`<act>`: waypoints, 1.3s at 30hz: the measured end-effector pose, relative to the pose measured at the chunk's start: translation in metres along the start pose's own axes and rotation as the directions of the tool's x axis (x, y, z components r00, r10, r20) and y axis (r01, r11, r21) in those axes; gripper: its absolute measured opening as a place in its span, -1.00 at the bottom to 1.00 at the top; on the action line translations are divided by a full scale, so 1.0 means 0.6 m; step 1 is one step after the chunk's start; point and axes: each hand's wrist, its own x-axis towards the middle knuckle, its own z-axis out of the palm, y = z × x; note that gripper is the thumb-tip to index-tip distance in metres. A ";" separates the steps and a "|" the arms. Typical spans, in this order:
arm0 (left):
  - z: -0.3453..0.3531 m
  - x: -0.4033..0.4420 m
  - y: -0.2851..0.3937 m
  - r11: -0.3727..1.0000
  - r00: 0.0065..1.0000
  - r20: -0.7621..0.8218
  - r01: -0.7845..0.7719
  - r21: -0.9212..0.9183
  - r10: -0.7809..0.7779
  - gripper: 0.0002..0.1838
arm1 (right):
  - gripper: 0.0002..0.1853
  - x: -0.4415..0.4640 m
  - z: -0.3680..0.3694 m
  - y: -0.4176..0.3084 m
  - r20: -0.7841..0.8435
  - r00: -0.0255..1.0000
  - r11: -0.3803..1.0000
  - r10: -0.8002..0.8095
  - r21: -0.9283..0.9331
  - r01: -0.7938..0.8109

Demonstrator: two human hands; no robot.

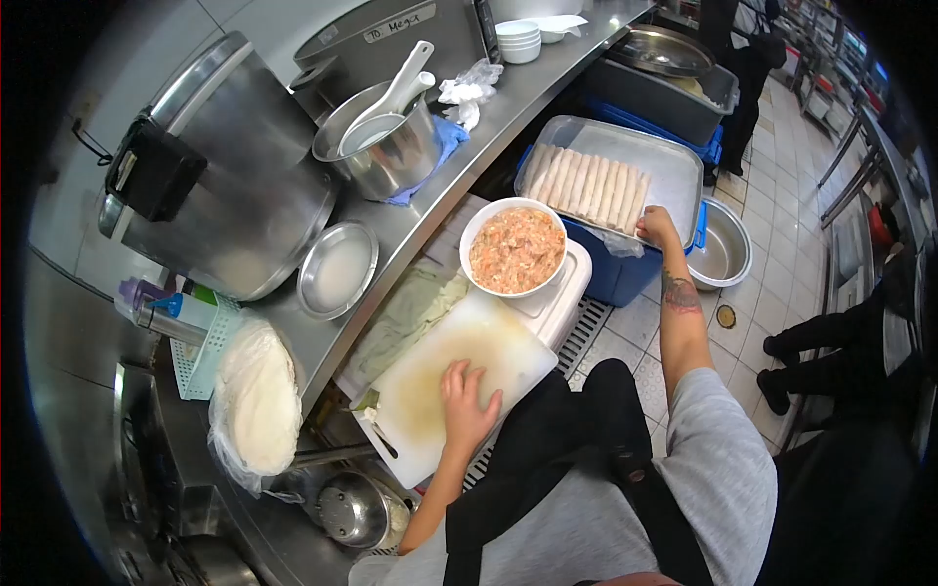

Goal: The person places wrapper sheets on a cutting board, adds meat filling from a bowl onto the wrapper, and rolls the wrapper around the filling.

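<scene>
My left hand (pixel 469 402) lies on the white cutting board (pixel 508 342) with its fingers apart and holds nothing. My right hand (pixel 657 226) is at the near edge of a metal tray (pixel 674 161), by the end of a row of several pale rolls (pixel 586 184). Its fingers are curled, and what they hold, if anything, is too small to make out. Between the board and the tray stands a white bowl (pixel 516 248) full of orange-pink minced filling. A green scrap (pixel 366 400) lies at the board's left corner, near its handle slot.
To the left, a steel counter (pixel 430 186) holds a pot with utensils (pixel 381 137), a metal bowl (pixel 338 269) and a bagged stack of white wrappers (pixel 256 396). A large steel pot (pixel 721 244) stands on the floor. Two people in dark clothes stand at the right and the back.
</scene>
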 end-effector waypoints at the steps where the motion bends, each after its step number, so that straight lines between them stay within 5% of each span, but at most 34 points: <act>1: 0.003 0.006 -0.001 1.000 1.000 -0.011 -0.006 -0.002 0.006 -0.47 | -0.39 -0.022 0.008 -0.004 -0.066 0.997 0.999 -0.037 0.013 0.038; 2: 0.008 0.010 -0.002 1.000 1.000 -0.024 -0.009 -0.008 0.009 -0.47 | -0.41 -0.043 0.010 -0.013 -0.132 0.988 0.997 -0.075 0.020 0.079; 6: -0.012 -0.014 0.009 1.000 1.000 -0.010 0.002 -0.014 -0.002 -0.48 | -0.45 0.073 -0.012 0.079 -0.154 0.907 0.829 -0.393 -0.487 0.276; 9: -0.011 -0.011 0.008 1.000 1.000 -0.011 0.000 -0.018 0.000 -0.48 | -0.49 0.203 -0.029 0.120 -0.351 0.576 0.600 -0.738 -0.733 0.321; 13: -0.011 -0.008 0.010 1.000 1.000 -0.018 -0.007 0.009 0.007 -0.48 | -0.50 0.110 -0.010 0.022 -0.171 0.917 0.841 -0.360 -0.484 0.239; 16: -0.013 -0.010 0.016 1.000 1.000 -0.003 0.014 0.013 -0.013 -0.49 | -0.50 0.068 -0.013 -0.013 0.030 0.977 0.894 -0.209 -0.400 0.203; 18: -0.015 -0.007 0.017 1.000 1.000 0.002 0.012 0.008 -0.012 -0.50 | -0.50 0.053 -0.017 -0.016 -0.057 0.974 0.946 -0.219 -0.257 0.198; 21: -0.014 -0.009 0.014 1.000 1.000 -0.017 0.001 -0.011 -0.001 -0.51 | -0.44 0.029 -0.010 -0.002 -0.435 0.859 0.962 -0.269 -0.076 0.263; 22: -0.016 -0.010 0.014 0.999 0.999 -0.048 0.009 -0.048 -0.011 -0.52 | -0.47 0.018 -0.006 0.010 -0.523 0.711 0.880 -0.470 -0.345 0.327; 24: -0.022 -0.011 0.014 0.991 0.993 -0.112 0.022 -0.131 -0.037 -0.51 | -0.49 -0.055 0.011 0.020 -0.577 0.619 0.845 -0.532 -0.321 0.427; 27: -0.100 0.001 0.036 0.999 0.960 -0.278 0.030 -0.021 -0.035 -0.52 | -0.50 -0.242 0.064 0.024 -0.586 0.452 0.716 -0.673 -0.364 0.596; 29: -0.182 0.028 0.071 0.943 0.750 -0.641 -0.073 -0.324 -0.162 -0.54 | -0.48 -0.355 0.102 0.032 -0.554 0.418 0.673 -0.720 -0.411 0.615; 30: -0.248 0.040 0.073 0.987 0.637 -0.768 -0.153 -0.052 0.058 -0.57 | -0.48 -0.399 0.117 0.040 -0.553 0.460 0.696 -0.695 -0.356 0.624; 31: -0.299 0.039 0.068 0.999 0.418 -0.908 -0.010 -0.043 -0.035 -0.56 | -0.47 -0.437 0.129 0.049 -0.547 0.502 0.716 -0.670 -0.298 0.631; 32: -0.382 0.085 0.111 0.900 0.053 -0.998 -0.436 0.012 0.039 -0.57 | -0.47 -0.468 0.136 0.059 -0.529 0.547 0.746 -0.649 -0.301 0.595; 33: -0.471 0.068 0.130 0.948 -0.008 -0.978 -0.245 0.203 0.207 -0.55 | -0.47 -0.486 0.133 0.066 -0.503 0.522 0.713 -0.689 -0.337 0.615; 34: -0.555 0.051 0.131 0.789 -0.215 -0.957 -0.544 0.285 0.197 -0.60 | -0.47 -0.500 0.131 0.071 -0.475 0.498 0.678 -0.726 -0.372 0.633; 36: -0.664 0.030 0.186 0.617 -0.415 -0.824 -0.548 0.565 0.386 -0.60 | -0.45 -0.512 0.114 0.070 -0.402 0.430 0.586 -0.808 -0.476 0.656; 39: -0.713 0.032 0.274 0.408 -0.478 -0.669 -0.542 0.735 0.569 -0.59 | -0.44 -0.530 0.084 0.033 -0.413 0.382 0.554 -0.827 -0.482 0.679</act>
